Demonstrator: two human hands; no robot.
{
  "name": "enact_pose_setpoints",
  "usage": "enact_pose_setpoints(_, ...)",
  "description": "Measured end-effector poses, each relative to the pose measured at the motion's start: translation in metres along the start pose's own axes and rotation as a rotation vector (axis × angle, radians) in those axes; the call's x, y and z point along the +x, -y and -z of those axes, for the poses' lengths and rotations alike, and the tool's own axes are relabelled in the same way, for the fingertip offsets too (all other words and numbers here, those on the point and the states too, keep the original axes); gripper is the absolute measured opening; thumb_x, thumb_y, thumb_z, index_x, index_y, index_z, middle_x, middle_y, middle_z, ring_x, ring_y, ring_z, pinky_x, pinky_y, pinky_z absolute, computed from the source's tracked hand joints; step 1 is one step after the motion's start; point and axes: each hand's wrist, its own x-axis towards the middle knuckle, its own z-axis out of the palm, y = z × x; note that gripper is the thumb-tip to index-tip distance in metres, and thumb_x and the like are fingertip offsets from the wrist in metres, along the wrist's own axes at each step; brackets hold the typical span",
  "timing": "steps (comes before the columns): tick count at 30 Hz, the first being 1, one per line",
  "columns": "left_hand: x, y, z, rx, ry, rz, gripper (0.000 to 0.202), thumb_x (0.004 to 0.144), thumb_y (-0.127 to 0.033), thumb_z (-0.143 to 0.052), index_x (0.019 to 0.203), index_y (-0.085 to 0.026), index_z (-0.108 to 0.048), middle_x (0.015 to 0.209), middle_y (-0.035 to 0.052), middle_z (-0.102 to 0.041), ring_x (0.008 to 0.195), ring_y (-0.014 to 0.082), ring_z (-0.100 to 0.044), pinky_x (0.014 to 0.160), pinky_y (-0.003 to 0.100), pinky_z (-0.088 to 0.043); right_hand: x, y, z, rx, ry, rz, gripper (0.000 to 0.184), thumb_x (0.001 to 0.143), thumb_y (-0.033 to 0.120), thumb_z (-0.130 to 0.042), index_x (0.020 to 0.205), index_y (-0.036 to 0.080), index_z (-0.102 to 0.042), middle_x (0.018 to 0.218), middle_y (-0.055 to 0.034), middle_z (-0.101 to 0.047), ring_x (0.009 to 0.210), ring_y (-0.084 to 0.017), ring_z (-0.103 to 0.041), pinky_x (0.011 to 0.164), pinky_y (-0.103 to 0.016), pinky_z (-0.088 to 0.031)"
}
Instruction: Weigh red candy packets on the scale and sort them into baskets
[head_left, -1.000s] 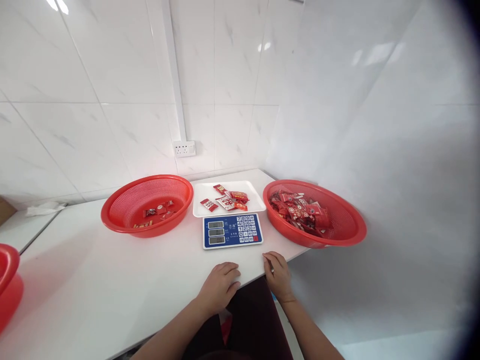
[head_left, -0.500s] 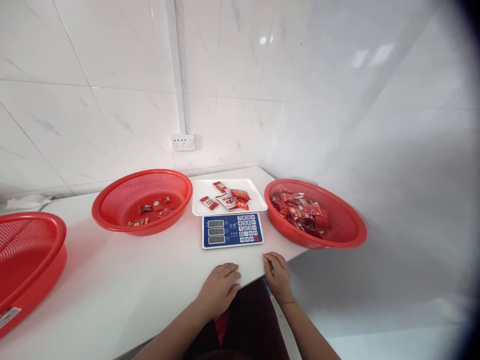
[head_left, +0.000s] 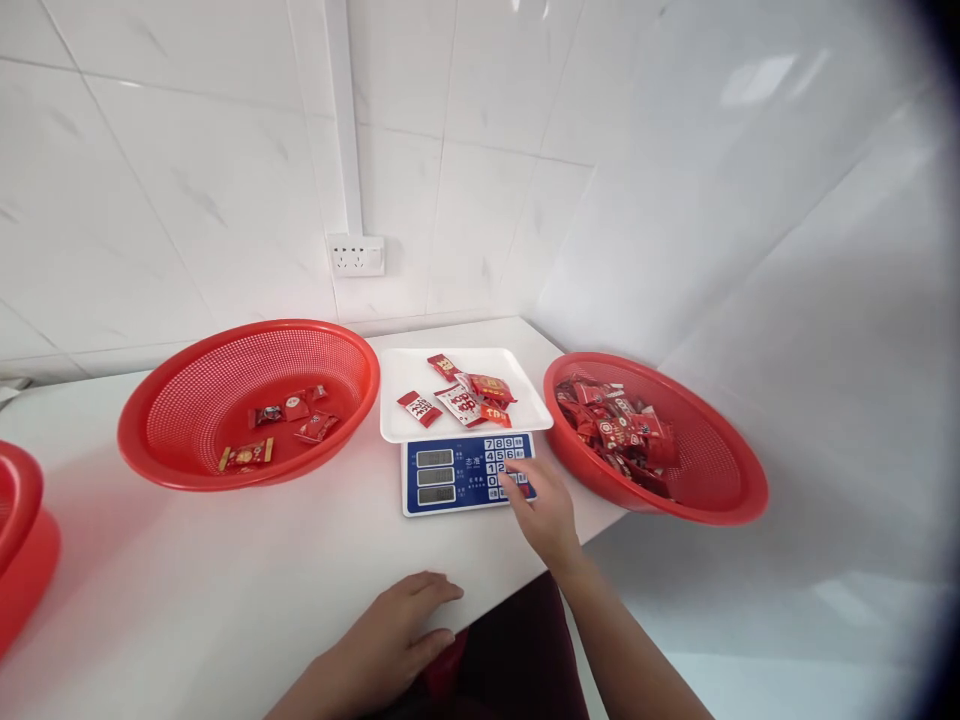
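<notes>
A digital scale (head_left: 457,480) with a blue keypad panel stands on the white table, and its white tray (head_left: 405,362) carries several red and white wrapped snack packets (head_left: 459,404). Over the right side of the keypad hovers my right hand (head_left: 546,508), thumb and fingers apart, holding nothing; I cannot tell whether a fingertip touches a key. My left hand (head_left: 409,625) rests at the table's front edge, below the scale, fingers stretched out and nothing in them.
Right of the scale, a red basket (head_left: 720,470) holds many red packets and juts past the table edge. Another red basket (head_left: 172,400) at left contains several packets. Part of a third red basket (head_left: 22,540) shows at far left. A wall socket (head_left: 357,256) is behind.
My right hand has moved up from the table edge onto the scale's keypad, and its fingers have opened out. My left hand remains near the table edge. The view has shifted slightly.
</notes>
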Motion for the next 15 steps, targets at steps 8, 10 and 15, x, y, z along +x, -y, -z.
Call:
enact_pose_setpoints(8, 0.011, -0.006, 0.015, -0.108, 0.028, 0.095, 0.038, 0.081, -0.029, -0.05, 0.119, -0.031, -0.054, 0.121, -0.0005, -0.059, 0.109, 0.0187, -0.053, 0.097, 0.031, -0.04, 0.1, 0.024, -0.023, -0.301, 0.315, 0.08, 0.032, 0.082, 0.038, -0.055, 0.106, 0.017, -0.061, 0.102, -0.0098, -0.066, 0.099, -0.027, -0.055, 0.084, -0.041, -0.04)
enact_pose_setpoints(10, 0.014, -0.008, 0.018, -0.114, 0.037, 0.114, 0.038, 0.08, -0.028, -0.05, 0.118, -0.029, -0.055, 0.119, 0.0006, -0.06, 0.107, 0.0191, -0.054, 0.095, 0.03, -0.041, 0.109, 0.025, -0.026, -0.378, 0.41, 0.066, 0.034, 0.08, 0.037, -0.056, 0.106, 0.016, -0.061, 0.101, -0.0101, -0.067, 0.098, -0.027, -0.056, 0.084, -0.04, -0.039)
enact_pose_setpoints(15, 0.021, -0.014, 0.02, -0.117, -0.017, 0.123, 0.038, 0.08, -0.029, -0.05, 0.117, -0.027, -0.056, 0.118, 0.0021, -0.06, 0.108, 0.0205, -0.054, 0.096, 0.031, -0.04, 0.116, 0.024, -0.027, -0.494, 0.469, 0.122, 0.018, 0.079, 0.02, -0.05, 0.086, 0.018, -0.067, 0.082, -0.0077, -0.069, 0.084, -0.023, -0.059, 0.079, -0.035, -0.039)
